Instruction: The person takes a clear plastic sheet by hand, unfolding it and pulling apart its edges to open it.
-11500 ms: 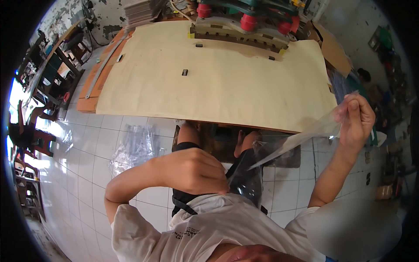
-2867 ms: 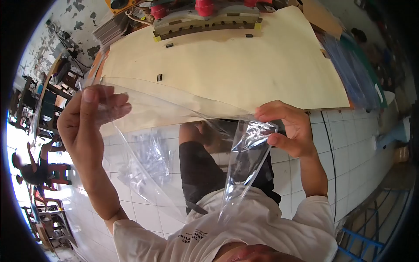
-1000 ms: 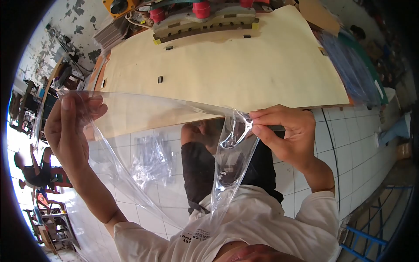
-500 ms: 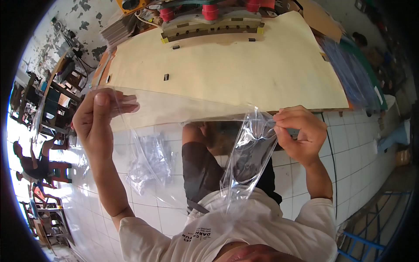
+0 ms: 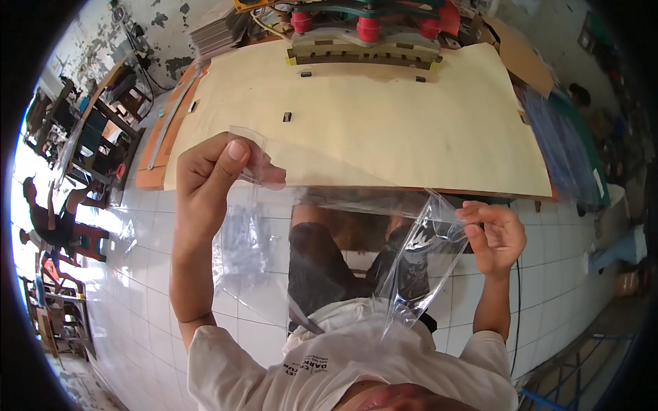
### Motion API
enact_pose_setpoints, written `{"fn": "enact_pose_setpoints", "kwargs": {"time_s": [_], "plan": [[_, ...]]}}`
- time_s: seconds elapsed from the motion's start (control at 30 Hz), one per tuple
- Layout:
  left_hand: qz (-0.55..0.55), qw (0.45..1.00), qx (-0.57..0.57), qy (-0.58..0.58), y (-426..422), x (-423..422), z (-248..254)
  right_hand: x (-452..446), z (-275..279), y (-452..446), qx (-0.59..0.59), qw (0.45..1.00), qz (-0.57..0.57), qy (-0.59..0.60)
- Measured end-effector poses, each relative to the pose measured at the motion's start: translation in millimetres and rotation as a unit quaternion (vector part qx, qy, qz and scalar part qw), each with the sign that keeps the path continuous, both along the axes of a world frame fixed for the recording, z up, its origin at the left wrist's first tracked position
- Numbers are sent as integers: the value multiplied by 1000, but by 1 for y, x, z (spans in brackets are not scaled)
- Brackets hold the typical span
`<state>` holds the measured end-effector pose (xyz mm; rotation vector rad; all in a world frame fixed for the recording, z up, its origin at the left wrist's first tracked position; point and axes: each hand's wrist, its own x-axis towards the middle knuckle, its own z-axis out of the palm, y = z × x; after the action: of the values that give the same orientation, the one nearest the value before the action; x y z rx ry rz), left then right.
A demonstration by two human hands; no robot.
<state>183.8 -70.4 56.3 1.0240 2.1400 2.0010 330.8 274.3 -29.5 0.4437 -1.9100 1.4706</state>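
Observation:
A clear plastic sheet (image 5: 419,264) is stretched between my two hands, in front of the worktable's near edge. My left hand (image 5: 209,175) pinches its upper left corner between thumb and fingers, and the fingers show through the film. At the right corner, my right hand (image 5: 497,236) grips the sheet's edge with thumb and fingertips. The right part of the film is creased and shiny, hanging in a fold toward my lap. Its lower edge drops in front of my shirt.
A cream-covered worktable (image 5: 384,130) lies ahead, with small dark blocks (image 5: 287,117) on it. A press with red cylinders (image 5: 368,29) stands at the back. Clear sheets (image 5: 558,140) are stacked at right, a cardboard piece (image 5: 517,55) behind. Another person (image 5: 51,216) sits far left.
In the view, my left hand has shifted right, and my right hand is slightly lower. They appear closer together, with the sheet still held between them. The table also sits differently in the view.

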Motion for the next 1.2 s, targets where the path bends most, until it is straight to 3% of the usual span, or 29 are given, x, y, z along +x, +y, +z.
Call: {"fn": "enact_pose_setpoints", "kwargs": {"time_s": [0.33,0.53,0.83,0.97,1.03,1.2], "plan": [[55,996,31,-56,17,0,-14,-4,-9,-1,-102,992,15,-73],[57,996,48,-56,12,-7,-21,-17,-28,0,-153,976,98,-119],[39,994,77,-63,7,-16,-20,-38,-32,-5,-112,967,187,-129],[52,995,72,-55,4,-20,-23,-36,-37,-10,-186,956,168,-149],[53,994,72,-56,4,-21,-25,-37,-33,-11,-148,978,91,-119],[52,993,65,-89,2,-20,-30,-40,-23,-8,-88,992,31,-82]]}}
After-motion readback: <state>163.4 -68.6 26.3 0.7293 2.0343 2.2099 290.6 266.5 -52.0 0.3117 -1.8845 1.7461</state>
